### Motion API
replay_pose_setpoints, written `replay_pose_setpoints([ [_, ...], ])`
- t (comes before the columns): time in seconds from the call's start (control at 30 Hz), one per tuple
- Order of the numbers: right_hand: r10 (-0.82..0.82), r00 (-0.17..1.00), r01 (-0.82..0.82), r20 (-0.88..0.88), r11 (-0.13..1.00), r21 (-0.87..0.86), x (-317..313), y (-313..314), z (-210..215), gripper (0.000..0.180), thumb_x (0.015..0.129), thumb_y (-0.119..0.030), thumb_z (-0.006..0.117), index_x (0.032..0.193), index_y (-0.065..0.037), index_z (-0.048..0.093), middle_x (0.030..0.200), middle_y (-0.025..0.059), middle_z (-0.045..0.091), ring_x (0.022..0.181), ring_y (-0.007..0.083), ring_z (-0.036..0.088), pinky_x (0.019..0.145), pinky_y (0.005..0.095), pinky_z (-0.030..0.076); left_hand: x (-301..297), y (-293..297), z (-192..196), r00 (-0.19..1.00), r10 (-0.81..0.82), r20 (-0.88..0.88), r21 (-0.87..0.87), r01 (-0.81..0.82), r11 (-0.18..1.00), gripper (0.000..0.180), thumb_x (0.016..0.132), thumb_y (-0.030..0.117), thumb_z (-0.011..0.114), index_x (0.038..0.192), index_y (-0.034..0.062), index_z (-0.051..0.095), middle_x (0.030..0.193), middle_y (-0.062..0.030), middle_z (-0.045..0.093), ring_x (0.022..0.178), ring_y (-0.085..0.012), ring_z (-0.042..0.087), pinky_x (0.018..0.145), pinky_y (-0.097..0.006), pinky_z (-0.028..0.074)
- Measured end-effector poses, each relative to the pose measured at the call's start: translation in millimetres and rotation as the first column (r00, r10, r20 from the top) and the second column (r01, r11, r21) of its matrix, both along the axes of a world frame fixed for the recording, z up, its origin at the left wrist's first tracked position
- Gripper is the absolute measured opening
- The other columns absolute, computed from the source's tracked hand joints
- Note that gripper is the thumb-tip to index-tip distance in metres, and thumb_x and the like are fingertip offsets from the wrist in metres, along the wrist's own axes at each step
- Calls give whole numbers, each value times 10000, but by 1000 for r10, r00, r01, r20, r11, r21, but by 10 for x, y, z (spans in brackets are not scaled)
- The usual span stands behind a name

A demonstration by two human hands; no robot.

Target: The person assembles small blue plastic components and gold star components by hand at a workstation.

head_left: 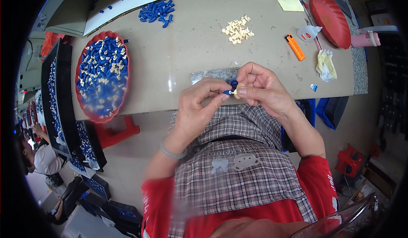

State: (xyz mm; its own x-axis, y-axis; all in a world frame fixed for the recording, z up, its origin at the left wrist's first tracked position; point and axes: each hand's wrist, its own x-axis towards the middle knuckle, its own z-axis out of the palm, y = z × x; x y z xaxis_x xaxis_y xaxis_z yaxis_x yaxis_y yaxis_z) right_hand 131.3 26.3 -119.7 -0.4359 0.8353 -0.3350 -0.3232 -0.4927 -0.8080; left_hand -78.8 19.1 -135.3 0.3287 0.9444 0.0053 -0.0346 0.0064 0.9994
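Note:
Near the table's front edge my left hand (197,106) pinches a small blue plastic piece (227,92) between thumb and fingertips. Opposite it, my right hand (265,89) is closed on a small cream plastic piece (235,92), whose tip meets the end of the blue one. A round dark-blue item (233,82) shows just behind the fingertips; what it is I cannot make out. Farther back on the table lie a heap of loose cream pieces (238,30) and a heap of loose blue pieces (156,13).
To the left, a red scalloped tray (78,89) holds many joined blue-and-cream pieces. At the right are an orange utility knife (295,47), a white glue bottle (309,33), a crumpled cloth (326,64) and a red tray (330,19). Another person (46,157) sits far left.

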Motion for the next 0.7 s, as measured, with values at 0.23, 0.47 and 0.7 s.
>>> replay_pose_setpoints([
  [0.23, -14, 995, 11, 101, 1000, 29, -11, -40, 4, 203, 900, -65, 712, 1058, -61, 586, 786, -16, 636, 623, 22, 561, 524, 157, 417, 33, -8, 69, 997, 6, -74, 89, 1, 996, 133, 859, -49, 670, 991, -33, 675, 989, -129, 690, 878, -197, 701, 769, -307, 606],
  [0.47, -58, 970, 52, 236, 998, 29, -96, -120, 50, 201, 896, -55, 697, 1051, -54, 569, 809, -5, 639, 611, 26, 571, 510, 156, 410, 47, 14, 43, 945, 151, -289, 562, 40, 826, 162, 772, -107, 699, 918, -47, 665, 914, -156, 691, 817, -277, 703, 681, -322, 593],
  [0.7, -109, 965, 93, 240, 993, 77, -147, -160, 48, 171, 914, -32, 680, 1046, -36, 572, 790, 5, 641, 630, 33, 603, 515, 159, 465, 52, -3, 34, 932, 200, -303, 637, 43, 769, 175, 753, -127, 708, 901, -40, 674, 907, -148, 701, 810, -265, 708, 661, -311, 594],
])
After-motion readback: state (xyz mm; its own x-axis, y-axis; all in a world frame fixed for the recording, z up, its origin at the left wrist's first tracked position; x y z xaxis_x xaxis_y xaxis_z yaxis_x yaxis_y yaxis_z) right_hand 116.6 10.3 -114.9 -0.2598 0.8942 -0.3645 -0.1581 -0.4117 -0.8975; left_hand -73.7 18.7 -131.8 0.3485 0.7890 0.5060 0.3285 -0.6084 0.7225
